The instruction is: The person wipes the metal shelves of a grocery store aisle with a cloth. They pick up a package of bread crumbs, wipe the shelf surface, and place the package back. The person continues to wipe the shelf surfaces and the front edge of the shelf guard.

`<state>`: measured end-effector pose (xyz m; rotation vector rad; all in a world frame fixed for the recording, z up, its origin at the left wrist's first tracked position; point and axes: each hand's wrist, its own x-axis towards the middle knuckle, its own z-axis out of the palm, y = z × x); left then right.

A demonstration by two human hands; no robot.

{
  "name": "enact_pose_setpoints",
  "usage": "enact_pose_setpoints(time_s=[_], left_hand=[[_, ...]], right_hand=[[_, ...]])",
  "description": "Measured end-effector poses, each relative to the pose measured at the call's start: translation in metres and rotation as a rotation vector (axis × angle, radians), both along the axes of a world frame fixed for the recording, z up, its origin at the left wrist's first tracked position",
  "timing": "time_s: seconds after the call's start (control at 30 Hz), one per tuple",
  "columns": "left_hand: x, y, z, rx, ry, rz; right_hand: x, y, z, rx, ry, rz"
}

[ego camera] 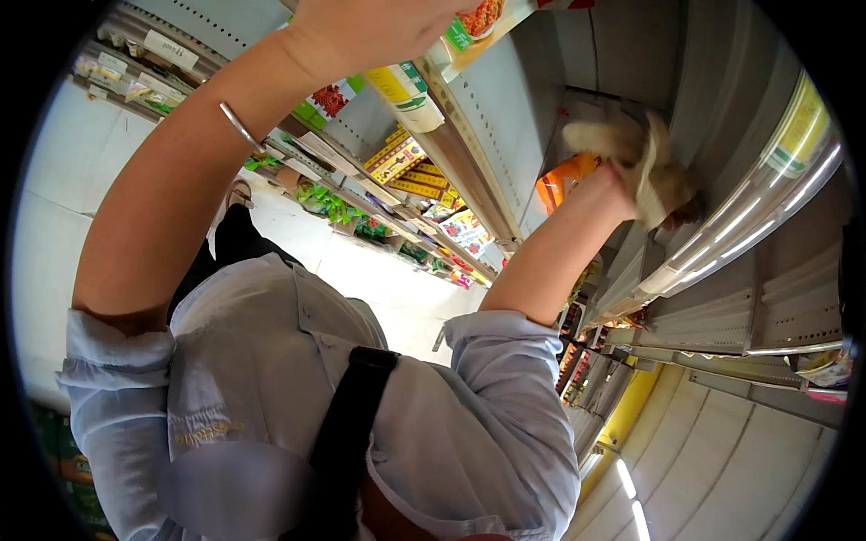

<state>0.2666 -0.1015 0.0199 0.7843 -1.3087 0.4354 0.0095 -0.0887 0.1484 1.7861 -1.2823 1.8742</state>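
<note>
My left hand [385, 30], with a silver bangle [241, 128] on its forearm, is at the top edge, partly cut off. It is beside a food packet [477, 30] with a red and green print; its fingers are hidden, so a grip cannot be told. My right hand [612, 193] reaches into a grey metal shelf and is closed on a beige-brown cloth [653, 179], which is blurred. An orange packet [565, 179] lies close behind that wrist.
A shelf edge with a yellow price label [399, 84] runs between my arms. Another shelf front with a clear strip [737, 223] curves at the right. Lower shelves hold yellow boxes [399, 159] and green packets [328, 203].
</note>
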Motion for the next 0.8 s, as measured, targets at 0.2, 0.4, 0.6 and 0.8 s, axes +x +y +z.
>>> enact_pose_setpoints(time_s=[0.2,0.4,0.6,0.8], left_hand=[[0.014,0.014,0.015,0.14,-0.167,0.029],[0.017,0.018,0.014,0.268,-0.222,0.02],[0.01,0.01,0.01,0.236,-0.207,-0.104],[0.017,0.01,0.007,0.251,-0.2,-0.125]], right_hand=[[0.058,0.001,0.017,0.092,-0.305,0.295],[-0.115,-0.01,0.014,0.42,0.387,0.14],[-0.086,0.027,0.023,0.369,-0.136,0.917],[-0.022,0.025,-0.005,0.003,-0.593,0.495]])
